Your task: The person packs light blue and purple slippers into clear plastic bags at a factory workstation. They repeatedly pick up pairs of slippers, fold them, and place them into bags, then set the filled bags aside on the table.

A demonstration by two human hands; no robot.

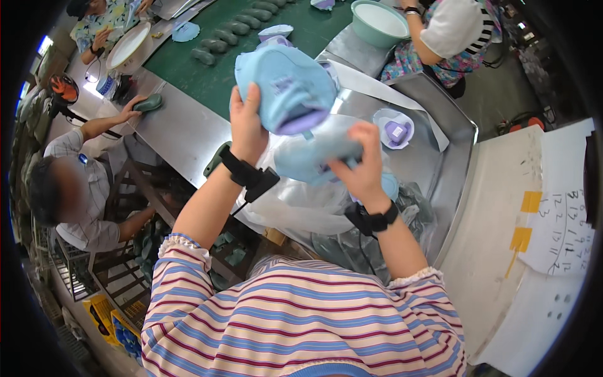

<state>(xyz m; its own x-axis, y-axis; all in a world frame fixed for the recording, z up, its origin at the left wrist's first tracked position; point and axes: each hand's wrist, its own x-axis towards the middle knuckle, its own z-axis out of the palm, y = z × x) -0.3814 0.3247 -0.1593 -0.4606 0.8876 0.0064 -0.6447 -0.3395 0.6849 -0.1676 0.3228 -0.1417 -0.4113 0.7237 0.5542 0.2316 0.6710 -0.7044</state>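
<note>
In my left hand is a light blue shoe upper with a purple collar, raised above the metal tray, my thumb lying on its near side. My right hand grips a second light blue upper by its right end; motion smears it. A crumpled clear plastic bag lies just below both hands. Right of them, a white and purple upper rests on the tray. Part of another light blue piece shows beside my right wrist.
The metal tray has a raised right rim. Green shoe lasts line the green belt ahead. A person at left holds a green last; others work at the far left and far right near basins.
</note>
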